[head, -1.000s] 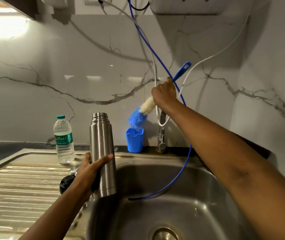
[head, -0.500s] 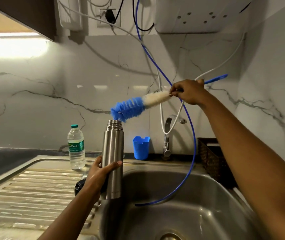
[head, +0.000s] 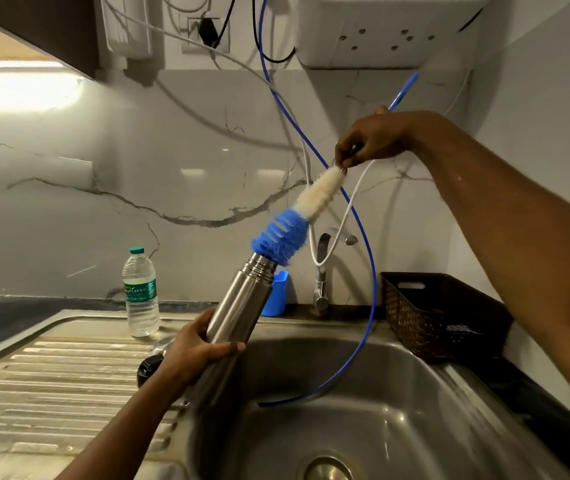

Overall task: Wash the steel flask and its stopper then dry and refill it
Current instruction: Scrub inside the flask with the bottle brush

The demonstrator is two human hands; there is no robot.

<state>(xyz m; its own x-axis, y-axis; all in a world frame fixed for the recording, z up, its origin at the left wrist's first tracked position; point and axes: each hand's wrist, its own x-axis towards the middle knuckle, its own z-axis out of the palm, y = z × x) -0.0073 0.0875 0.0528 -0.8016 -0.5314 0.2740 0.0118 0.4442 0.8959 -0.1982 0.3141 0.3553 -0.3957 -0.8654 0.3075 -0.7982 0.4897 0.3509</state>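
1. Now, the left hand [head: 193, 355] has the steel flask [head: 238, 313] low on its body, fingers [head: 228, 348] and thumb wrapped firmly round it.
2. That flask is tilted, open mouth pointing up and to the right, held in the air over the left rim of the sink [head: 398, 393].
3. Up top, the right hand [head: 370, 140] holds the bottle brush [head: 283, 237], its fingers [head: 344, 157] pinched tight on the stem just above the white bristles, with the blue handle poking out beyond the hand towards the upper right.
4. Blue bristle tip is right at the flask's mouth and touching it; how far in it sits, I cannot tell.
5. Down by the left wrist, a black cap [head: 148, 368] lies on the ribbed drainboard [head: 51, 375], half hidden by the hand.
6. Behind it, a water bottle [head: 141, 296] stands upright on the steel surface.
7. At the back, a blue cup [head: 276, 296] sits just beside the tap [head: 321, 271], partly hidden by the flask.
8. A blue hose [head: 363, 271] loops down from the wall into the basin, and a dark woven basket [head: 443, 317] sits to the sink's right.
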